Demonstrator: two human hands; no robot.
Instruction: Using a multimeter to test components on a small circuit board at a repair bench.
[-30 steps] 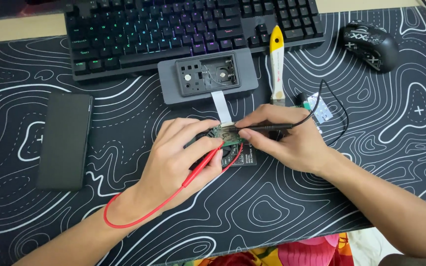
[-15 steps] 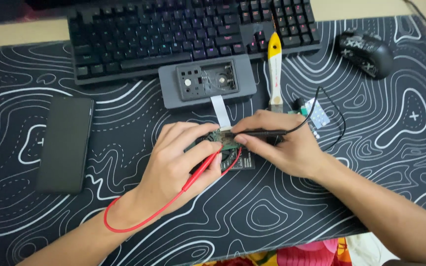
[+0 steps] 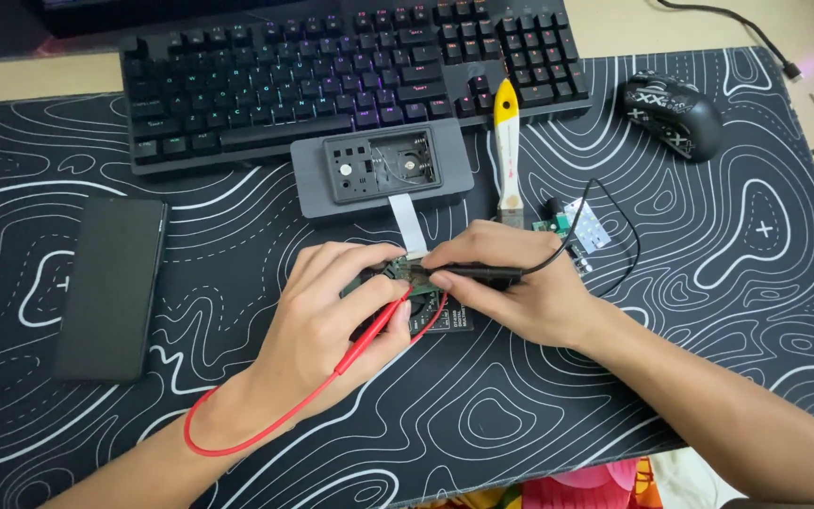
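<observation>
A black desk mat (image 3: 727, 311) with white contour lines covers my counter, and everything sits on it. At the far edge lies the backlit keyboard (image 3: 332, 75), its long side running left to right. A flat black slab, like a phone (image 3: 110, 287), lies face down at my left, its long axis pointing away from me. Just in front of the keyboard is a grey casing (image 3: 383, 170), opened, with a white ribbon cable (image 3: 407, 221) running from it toward me. A dark mouse (image 3: 675, 113) sits at the far right.

Between my hands lies the small dark circuit board (image 3: 435, 316), mostly hidden under my fingers — green shows at its far edge, where the ribbon reaches it.

My left hand (image 3: 336, 316) is curled shut on the red probe (image 3: 379, 330); it slants up and to the right, tip at the board, its red lead (image 3: 266, 424) looping back around my wrist. My right hand (image 3: 520, 283) pinches the black probe (image 3: 478, 273), which lies nearly level, tip pointing left onto the board — its black lead (image 3: 614, 226) arcs away to the right.

A yellow-handled brush (image 3: 508, 151) lies near the casing, handle away from me. Beside its bristles sits a little green board (image 3: 567, 226).
</observation>
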